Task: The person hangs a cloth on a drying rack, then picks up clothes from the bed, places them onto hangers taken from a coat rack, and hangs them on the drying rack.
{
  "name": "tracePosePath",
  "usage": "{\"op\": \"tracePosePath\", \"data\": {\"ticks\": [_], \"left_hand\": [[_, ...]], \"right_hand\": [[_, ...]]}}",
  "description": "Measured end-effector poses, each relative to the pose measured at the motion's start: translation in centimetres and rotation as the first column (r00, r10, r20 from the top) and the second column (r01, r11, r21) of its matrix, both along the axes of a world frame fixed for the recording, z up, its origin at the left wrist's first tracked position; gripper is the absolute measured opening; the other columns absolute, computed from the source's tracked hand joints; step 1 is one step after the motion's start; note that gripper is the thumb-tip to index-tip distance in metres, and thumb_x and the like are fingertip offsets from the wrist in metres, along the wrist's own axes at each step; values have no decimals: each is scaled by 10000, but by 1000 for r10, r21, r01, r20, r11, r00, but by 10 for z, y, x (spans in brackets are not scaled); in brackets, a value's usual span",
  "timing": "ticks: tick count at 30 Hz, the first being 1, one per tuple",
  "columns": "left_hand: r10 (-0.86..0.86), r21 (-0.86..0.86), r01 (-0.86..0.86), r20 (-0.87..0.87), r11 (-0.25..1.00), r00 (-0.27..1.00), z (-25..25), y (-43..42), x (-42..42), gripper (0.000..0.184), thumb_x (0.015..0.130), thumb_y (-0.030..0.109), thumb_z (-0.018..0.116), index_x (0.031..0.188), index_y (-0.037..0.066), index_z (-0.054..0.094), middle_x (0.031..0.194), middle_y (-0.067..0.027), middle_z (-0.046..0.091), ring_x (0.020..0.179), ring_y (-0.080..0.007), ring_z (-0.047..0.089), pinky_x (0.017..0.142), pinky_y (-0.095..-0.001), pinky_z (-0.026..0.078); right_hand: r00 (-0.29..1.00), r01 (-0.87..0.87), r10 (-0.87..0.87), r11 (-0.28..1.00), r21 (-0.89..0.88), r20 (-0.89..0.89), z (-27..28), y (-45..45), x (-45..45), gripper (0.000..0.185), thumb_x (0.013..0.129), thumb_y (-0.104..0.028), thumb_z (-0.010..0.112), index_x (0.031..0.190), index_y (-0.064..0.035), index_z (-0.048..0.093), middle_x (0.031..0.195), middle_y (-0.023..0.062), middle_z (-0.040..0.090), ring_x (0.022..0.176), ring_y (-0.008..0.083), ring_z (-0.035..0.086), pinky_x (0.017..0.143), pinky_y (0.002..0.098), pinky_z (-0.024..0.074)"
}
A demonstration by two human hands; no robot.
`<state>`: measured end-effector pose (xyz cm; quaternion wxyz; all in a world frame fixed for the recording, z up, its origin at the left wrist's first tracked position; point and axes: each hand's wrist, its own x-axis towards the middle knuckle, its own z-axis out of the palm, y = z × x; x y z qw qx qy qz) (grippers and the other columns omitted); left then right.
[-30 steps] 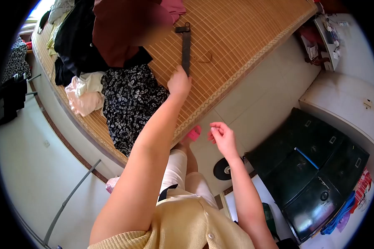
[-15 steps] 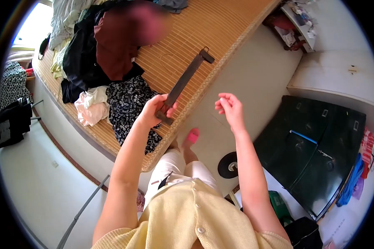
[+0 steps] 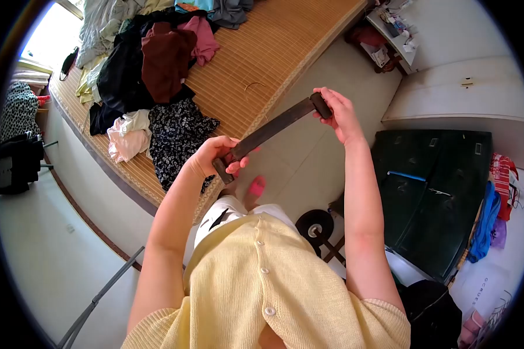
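Note:
Between my hands stretches a long, flat, dark brown strip (image 3: 276, 125) with a short crosspiece at each end; its exact kind I cannot make out. My left hand (image 3: 208, 156) is closed around its lower end. At the upper end, my right hand (image 3: 342, 116) grips the other crosspiece, fingers behind it and partly hidden. The strip slants up to the right, held above the bed edge and the floor. Just left of my left hand lies a black floral garment (image 3: 177, 136) on the woven bed mat (image 3: 273, 49).
A heap of clothes, with a dark red garment (image 3: 164, 61) and a pink one (image 3: 201, 41), covers the bed's left part. A dark green cabinet (image 3: 419, 192) stands at right. On the floor is a round black base (image 3: 314, 225). A grey metal pole (image 3: 108, 291) leans at lower left.
My right hand has moved up and taken hold of the strip's far end, where a wire loop showed before. The strip has swung off the mat toward the right, and my view has shifted slightly.

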<state>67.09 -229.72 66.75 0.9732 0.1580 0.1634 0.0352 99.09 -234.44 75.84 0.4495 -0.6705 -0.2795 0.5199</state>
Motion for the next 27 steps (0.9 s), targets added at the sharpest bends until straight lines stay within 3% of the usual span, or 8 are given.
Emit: {"op": "tracePosePath", "data": {"ticks": [3, 9, 13, 14, 18, 21, 27], "left_hand": [[-17, 18, 16, 33, 1000, 999, 9, -2, 3, 452, 889, 246, 428, 1191, -67, 547, 833, -179, 652, 547, -176, 564, 507, -276, 484], [140, 38, -136, -131, 990, 982, 15, -6, 8, 314, 913, 209, 456, 1043, -52, 573, 841, -224, 667, 604, -197, 643, 471, -283, 550], [185, -34, -188, -82, 982, 979, 17, -6, 9, 354, 935, 229, 395, 1059, -61, 554, 909, -284, 653, 655, -253, 663, 537, -330, 581], [217, -61, -219, -47, 974, 975, 22, -7, 5, 376, 940, 233, 371, 1074, -72, 544, 976, -308, 631, 717, -295, 669, 633, -370, 599], [322, -114, -319, 6, 941, 947, 23, -8, -7, 423, 972, 281, 368, 1115, -90, 512, 1032, -283, 613, 810, -318, 667, 753, -428, 590], [310, -162, -308, -16, 938, 951, 14, -9, -13, 477, 987, 323, 381, 1152, -107, 508, 1022, -272, 619, 797, -307, 674, 731, -396, 599], [350, -77, -361, -126, 929, 928, 11, -6, -21, 472, 985, 354, 423, 1167, -57, 564, 853, -223, 663, 698, -259, 682, 633, -335, 608]], "right_hand": [[998, 11, -9, 1000, -23, 59, 8, -11, 2, 333, 931, -406, 585, 1011, -90, 652, 825, -1, 621, 617, 88, 598, 517, 202, 431], [989, 80, -73, 996, -50, 127, 21, -31, 8, 298, 876, -388, 673, 898, -94, 636, 731, -21, 591, 526, 73, 561, 436, 191, 383], [983, 65, -54, 996, -58, 174, 13, -35, 14, 293, 827, -376, 729, 859, -104, 625, 707, -21, 578, 515, 73, 557, 422, 188, 376], [980, 99, -88, 994, -53, 177, 15, -36, 15, 276, 827, -365, 724, 853, -110, 622, 691, -19, 577, 509, 78, 553, 423, 189, 377], [979, 142, -131, 988, -63, 157, 28, -37, 15, 280, 844, -358, 692, 827, -90, 612, 653, 16, 595, 499, 88, 565, 423, 200, 392], [987, 59, -39, 990, -127, 155, 30, -38, 16, 278, 856, -370, 672, 876, -100, 610, 640, 18, 584, 481, 87, 543, 418, 196, 379], [996, -37, 27, 993, -116, -91, 27, -39, 19, 216, 845, -336, 675, 898, -134, 617, 606, 5, 526, 437, 66, 445, 381, 209, 281]]}}
